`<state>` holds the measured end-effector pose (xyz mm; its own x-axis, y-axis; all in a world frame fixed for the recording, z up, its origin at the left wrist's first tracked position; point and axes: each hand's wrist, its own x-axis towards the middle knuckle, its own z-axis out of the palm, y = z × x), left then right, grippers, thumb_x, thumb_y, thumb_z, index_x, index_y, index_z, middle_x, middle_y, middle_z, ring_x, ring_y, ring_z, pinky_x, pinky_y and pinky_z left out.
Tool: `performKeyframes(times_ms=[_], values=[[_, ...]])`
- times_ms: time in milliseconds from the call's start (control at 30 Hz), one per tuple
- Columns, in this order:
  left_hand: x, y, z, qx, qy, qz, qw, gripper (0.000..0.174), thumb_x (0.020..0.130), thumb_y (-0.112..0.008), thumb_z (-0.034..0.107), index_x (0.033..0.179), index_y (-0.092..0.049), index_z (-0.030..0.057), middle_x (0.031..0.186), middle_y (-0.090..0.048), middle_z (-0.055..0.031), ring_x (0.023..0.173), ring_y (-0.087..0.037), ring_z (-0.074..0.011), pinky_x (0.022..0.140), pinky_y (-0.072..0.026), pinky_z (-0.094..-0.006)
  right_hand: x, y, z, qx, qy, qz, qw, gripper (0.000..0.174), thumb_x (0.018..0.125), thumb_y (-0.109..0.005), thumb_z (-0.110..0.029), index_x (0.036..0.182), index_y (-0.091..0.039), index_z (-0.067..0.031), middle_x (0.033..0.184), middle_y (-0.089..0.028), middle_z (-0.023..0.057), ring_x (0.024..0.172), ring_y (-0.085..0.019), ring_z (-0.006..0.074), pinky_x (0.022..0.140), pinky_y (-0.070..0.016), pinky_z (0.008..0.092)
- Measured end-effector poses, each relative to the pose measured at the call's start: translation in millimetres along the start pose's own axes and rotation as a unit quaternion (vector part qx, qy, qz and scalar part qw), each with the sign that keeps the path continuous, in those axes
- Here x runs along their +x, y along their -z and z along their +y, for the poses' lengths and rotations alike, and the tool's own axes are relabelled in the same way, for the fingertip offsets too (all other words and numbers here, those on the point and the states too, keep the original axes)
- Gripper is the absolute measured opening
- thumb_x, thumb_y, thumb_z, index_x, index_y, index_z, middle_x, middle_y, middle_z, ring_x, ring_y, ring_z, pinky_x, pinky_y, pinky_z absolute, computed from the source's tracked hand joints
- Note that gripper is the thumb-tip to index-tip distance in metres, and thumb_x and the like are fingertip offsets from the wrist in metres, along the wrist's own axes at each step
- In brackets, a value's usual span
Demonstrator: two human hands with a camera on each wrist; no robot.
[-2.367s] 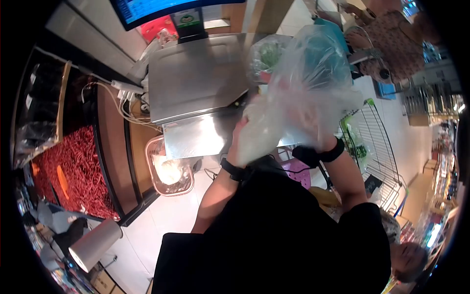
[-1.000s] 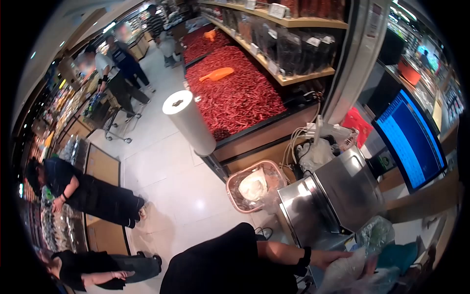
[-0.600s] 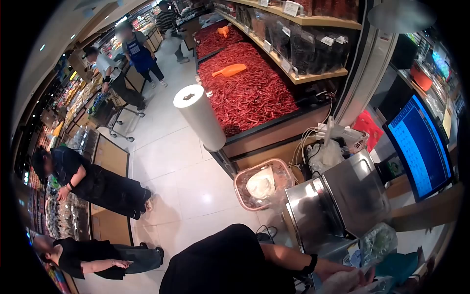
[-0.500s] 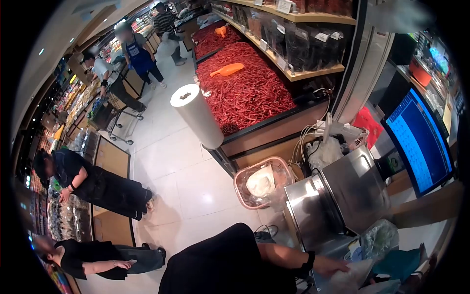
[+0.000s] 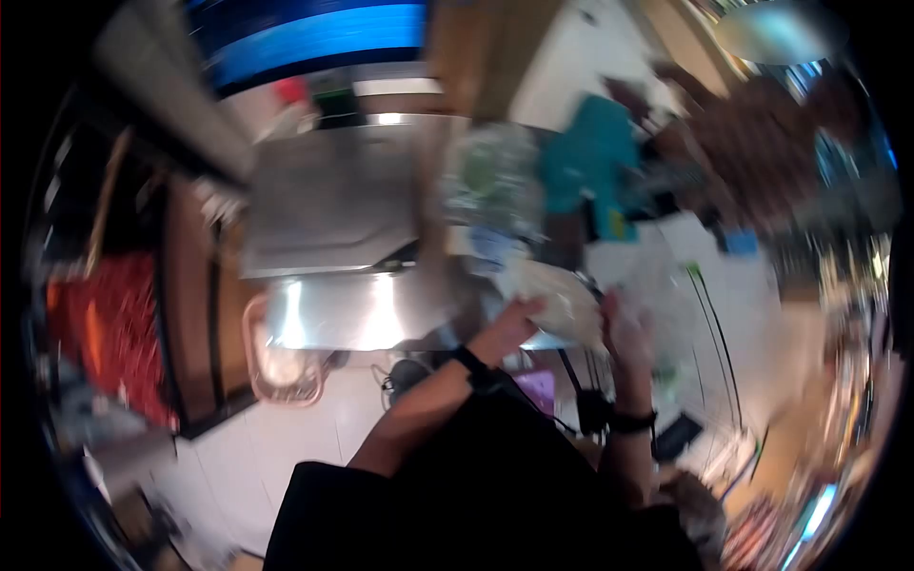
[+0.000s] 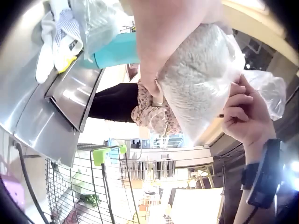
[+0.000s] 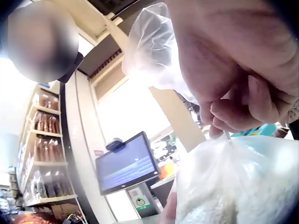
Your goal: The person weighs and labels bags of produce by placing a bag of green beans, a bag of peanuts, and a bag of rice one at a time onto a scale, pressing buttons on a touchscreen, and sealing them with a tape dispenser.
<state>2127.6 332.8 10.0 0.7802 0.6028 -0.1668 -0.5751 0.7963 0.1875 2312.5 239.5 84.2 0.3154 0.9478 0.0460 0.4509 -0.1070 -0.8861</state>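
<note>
A clear plastic bag filled with a pale, grainy mass is held up in front of the body, over the counter's near edge. My left hand grips the side of its full part; in the left wrist view the left hand covers the bag's upper left. My right hand pinches the gathered neck, as the right wrist view shows, where the right hand has its fingertips close above the filled bag. Loose clear film puffs out beyond the right hand. The head view is blurred.
A steel scale-like unit and a monitor stand at left. Bagged greens and a teal item lie on the counter. A wire cart stands below, near another person. A pink basket is on the floor.
The head view has swung from the aisle back down to the counter. Against the oldest frame, the wide loose plastic is now gathered at the right hand, and the bag is lower.
</note>
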Motion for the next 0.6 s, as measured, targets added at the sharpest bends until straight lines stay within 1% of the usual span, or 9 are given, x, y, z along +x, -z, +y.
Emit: performKeyframes(times_ms=[33, 67, 167, 233, 300, 367, 433, 467, 600], values=[[8, -3, -7, -0.022, -0.003, 0.040, 0.999, 0.061, 0.083, -0.057, 0.000, 0.138, -0.030, 0.0060, 0.133, -0.044, -0.0146, 0.119, -0.048, -0.0294, 0.102, -0.0399, -0.0397, 9, -9, -59, 0.266, -0.131, 0.114, 0.948, 0.025, 0.092, -0.055, -0.028, 0.103, -0.060, -0.0060, 0.077, -0.060, 0.0031, 0.063, -0.055, 0.0092, 0.049, -0.0414, 0.0220], [12, -15, -8, 0.013, -0.021, 0.022, 0.999, 0.069, 0.079, -0.057, -0.004, 0.140, -0.028, 0.0083, 0.135, -0.042, -0.0122, 0.123, -0.045, -0.0275, 0.101, -0.0400, -0.0388, 23, -5, -69, 0.191, -0.182, 0.129, 0.956, 0.027, 0.090, -0.058, -0.031, 0.086, -0.063, -0.0041, 0.065, -0.055, 0.0003, 0.051, -0.048, 0.0065, 0.043, -0.0331, 0.0189], [45, -15, -20, 0.073, -0.017, -0.102, 0.992, 0.077, 0.076, -0.059, -0.006, 0.143, -0.025, 0.0106, 0.137, -0.040, -0.0106, 0.126, -0.041, -0.0272, 0.102, -0.0386, -0.0387, 54, 11, -85, 0.112, -0.170, 0.158, 0.966, 0.036, 0.091, -0.055, -0.035, 0.078, -0.062, -0.0027, 0.060, -0.051, -0.0014, 0.048, -0.044, 0.0053, 0.042, -0.0306, 0.0196], [74, -16, -38, 0.050, -0.001, -0.117, 0.992, 0.078, 0.076, -0.060, -0.002, 0.144, -0.024, 0.0107, 0.137, -0.040, -0.0104, 0.126, -0.041, -0.0269, 0.103, -0.0369, -0.0382, 75, 36, -66, 0.091, -0.199, 0.157, 0.963, 0.037, 0.092, -0.054, -0.036, 0.079, -0.063, -0.0018, 0.061, -0.051, -0.0011, 0.049, -0.045, 0.0057, 0.043, -0.0312, 0.0202], [91, -17, -46, -0.108, 0.034, -0.106, 0.988, 0.073, 0.079, -0.060, 0.003, 0.143, -0.026, 0.0100, 0.138, -0.038, -0.0107, 0.126, -0.041, -0.0266, 0.103, -0.0374, -0.0382, 89, 51, -52, 0.067, -0.226, 0.146, 0.961, 0.039, 0.092, -0.053, -0.037, 0.080, -0.063, -0.0009, 0.061, -0.051, -0.0007, 0.049, -0.045, 0.0062, 0.044, -0.0318, 0.0208], [112, -28, -56, -0.082, 0.007, -0.049, 0.995, 0.066, 0.084, -0.058, 0.008, 0.142, -0.027, 0.0089, 0.135, -0.042, -0.0105, 0.123, -0.044, -0.0251, 0.100, -0.0396, -0.0365, 105, 63, -31, 0.113, -0.175, 0.124, 0.970, 0.040, 0.094, -0.050, -0.035, 0.082, -0.064, 0.0008, 0.062, -0.051, 0.0000, 0.052, -0.046, 0.0074, 0.046, -0.0336, 0.0222], [133, -29, -63, 0.028, -0.023, 0.024, 0.999, 0.060, 0.086, -0.056, 0.009, 0.140, -0.029, 0.0074, 0.129, -0.046, -0.0102, 0.118, -0.048, -0.0234, 0.097, -0.0418, -0.0350, 122, 74, -8, 0.038, -0.177, 0.092, 0.979, 0.026, 0.090, -0.057, -0.025, 0.088, -0.066, -0.0010, 0.069, -0.059, 0.0024, 0.059, -0.053, 0.0082, 0.050, -0.0385, 0.0219], [139, -30, -65, 0.055, -0.031, 0.038, 0.997, 0.059, 0.086, -0.050, 0.008, 0.141, -0.028, 0.0066, 0.131, -0.044, -0.0121, 0.120, -0.046, -0.0263, 0.099, -0.0387, -0.0405, 128, 73, -5, 0.005, -0.143, 0.103, 0.984, 0.024, 0.089, -0.057, -0.023, 0.089, -0.067, -0.0012, 0.071, -0.060, 0.0031, 0.061, -0.054, 0.0095, 0.053, -0.0409, 0.0231], [145, -31, -57, 0.004, -0.056, 0.069, 0.996, 0.060, 0.084, -0.059, 0.006, 0.138, -0.033, 0.0058, 0.123, -0.050, -0.0086, 0.109, -0.054, -0.0186, 0.090, -0.0452, -0.0316, 143, 65, 2, -0.050, -0.008, 0.112, 0.992, 0.020, 0.086, -0.055, -0.018, 0.090, -0.067, -0.0022, 0.077, -0.064, 0.0075, 0.068, -0.059, 0.0165, 0.061, -0.0458, 0.0287]])
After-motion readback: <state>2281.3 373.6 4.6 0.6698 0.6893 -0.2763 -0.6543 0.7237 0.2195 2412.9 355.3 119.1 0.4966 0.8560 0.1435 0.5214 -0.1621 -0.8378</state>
